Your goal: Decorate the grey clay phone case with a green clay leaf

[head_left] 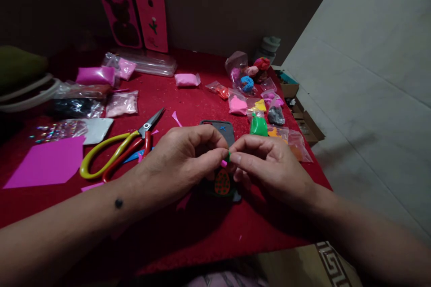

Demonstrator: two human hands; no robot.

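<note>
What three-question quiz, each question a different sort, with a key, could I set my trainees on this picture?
1. Multiple choice: Which colours are the handles of the metal-bladed scissors?
a) blue and white
b) yellow and red
c) green and black

2. True or false: Two pink rectangular phone cases stand upright at the back of the red-covered table.

3. Short answer: What do the left hand and right hand pinch between them?

Key: 1. b; 2. true; 3. a small green piece, with a bit of pink beside it.
</note>
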